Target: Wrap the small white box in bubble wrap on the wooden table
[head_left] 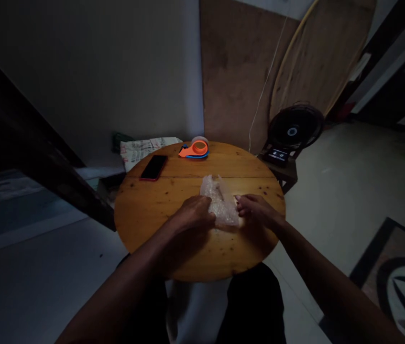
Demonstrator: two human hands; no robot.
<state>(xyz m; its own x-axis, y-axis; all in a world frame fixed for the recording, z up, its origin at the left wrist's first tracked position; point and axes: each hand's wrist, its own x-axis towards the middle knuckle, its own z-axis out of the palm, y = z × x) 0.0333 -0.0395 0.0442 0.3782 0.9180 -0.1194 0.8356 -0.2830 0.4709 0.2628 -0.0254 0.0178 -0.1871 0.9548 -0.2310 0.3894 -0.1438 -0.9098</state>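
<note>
A crumpled piece of clear bubble wrap (224, 210) lies near the middle of the round wooden table (145, 205). At its left side, my left hand (197, 212) is closed on the wrap, back of the hand upward. My right hand (254, 208) is at the wrap's right edge, its fingers bent together in a pinch. What sits between those right fingertips is too small and dark to make out. Something brownish shows faintly through the upper part of the wrap.
An orange and blue tape dispenser (197, 149) stands at the table's far edge. A phone (154, 167) lies at the back left. Behind the table are a printed sack (139, 150) and, to the right, a black fan (293, 128) on a small stand.
</note>
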